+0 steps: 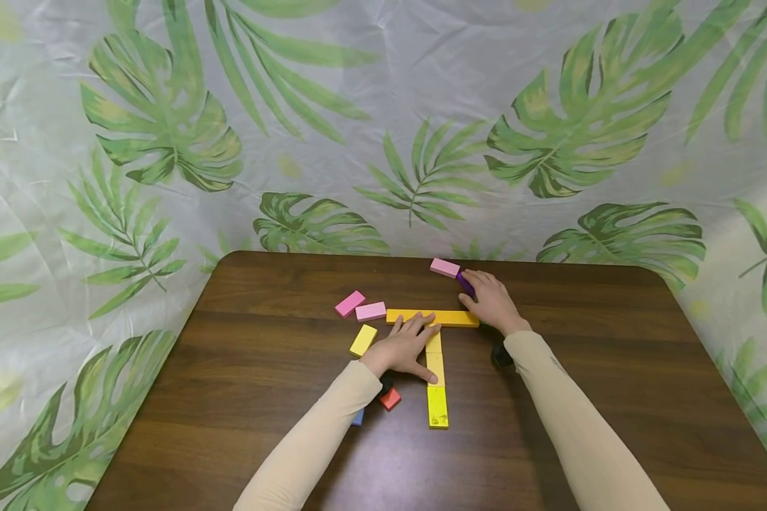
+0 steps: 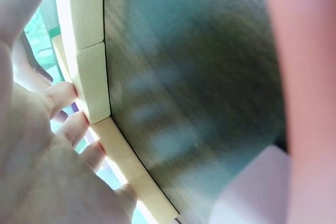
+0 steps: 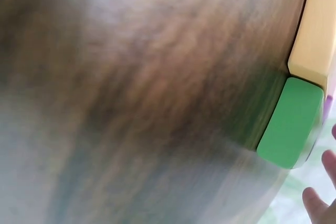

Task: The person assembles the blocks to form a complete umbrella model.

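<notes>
My left hand point(image 1: 405, 349) lies over the yellow-orange blocks, its fingertips resting on the orange row point(image 1: 457, 319) and its thumb on the pale yellow column point(image 1: 435, 369). In the left wrist view, its fingers point(image 2: 73, 127) are spread along the blocks' edge. Behind the row's right half, my right hand point(image 1: 493, 301) holds a purple block point(image 1: 465, 285) between thumb and fingers. A pink block point(image 1: 444, 267) sits against the purple one. In the right wrist view, a green block point(image 3: 291, 124) adjoins an orange block's end, with several right fingertips beyond it.
Left of the row lie a light pink block point(image 1: 371, 311), a darker pink block point(image 1: 349, 304) and a yellow block point(image 1: 363, 341). A red block point(image 1: 390, 399) and a blue block point(image 1: 358, 418) are partly behind the left arm. A leaf-print cloth backs the brown table point(image 1: 262, 426).
</notes>
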`<control>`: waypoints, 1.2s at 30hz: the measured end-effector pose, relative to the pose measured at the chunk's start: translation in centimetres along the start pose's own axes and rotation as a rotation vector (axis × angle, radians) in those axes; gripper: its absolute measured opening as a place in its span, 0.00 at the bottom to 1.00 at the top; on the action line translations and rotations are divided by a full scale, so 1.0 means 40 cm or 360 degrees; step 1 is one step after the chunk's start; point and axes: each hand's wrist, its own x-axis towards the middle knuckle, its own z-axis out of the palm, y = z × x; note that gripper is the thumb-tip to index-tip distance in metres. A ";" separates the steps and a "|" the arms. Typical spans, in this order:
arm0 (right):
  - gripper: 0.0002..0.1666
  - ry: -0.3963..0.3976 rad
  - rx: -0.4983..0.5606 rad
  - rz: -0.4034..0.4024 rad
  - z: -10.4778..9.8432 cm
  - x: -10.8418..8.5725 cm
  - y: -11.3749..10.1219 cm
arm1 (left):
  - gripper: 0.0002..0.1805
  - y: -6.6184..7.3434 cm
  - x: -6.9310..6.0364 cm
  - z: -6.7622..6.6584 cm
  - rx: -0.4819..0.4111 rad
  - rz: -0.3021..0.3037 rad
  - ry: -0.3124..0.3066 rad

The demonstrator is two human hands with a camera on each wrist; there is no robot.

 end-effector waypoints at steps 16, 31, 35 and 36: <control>0.34 -0.0015 0.0054 -0.0176 0.002 -0.070 -0.030 | 0.55 -0.001 -0.004 -0.006 0.0010 0.0041 0.0052; 0.35 -0.0100 0.0089 -0.0301 0.022 -0.132 -0.086 | 0.52 -0.075 -0.084 -0.040 -0.0165 0.0019 0.0185; 0.35 -0.0113 0.0103 -0.0374 0.029 -0.145 -0.104 | 0.51 -0.111 -0.114 -0.051 -0.0206 -0.0027 0.0225; 0.36 -0.0115 0.0106 -0.0391 0.030 -0.148 -0.107 | 0.51 -0.120 -0.122 -0.054 -0.0217 -0.0037 0.0234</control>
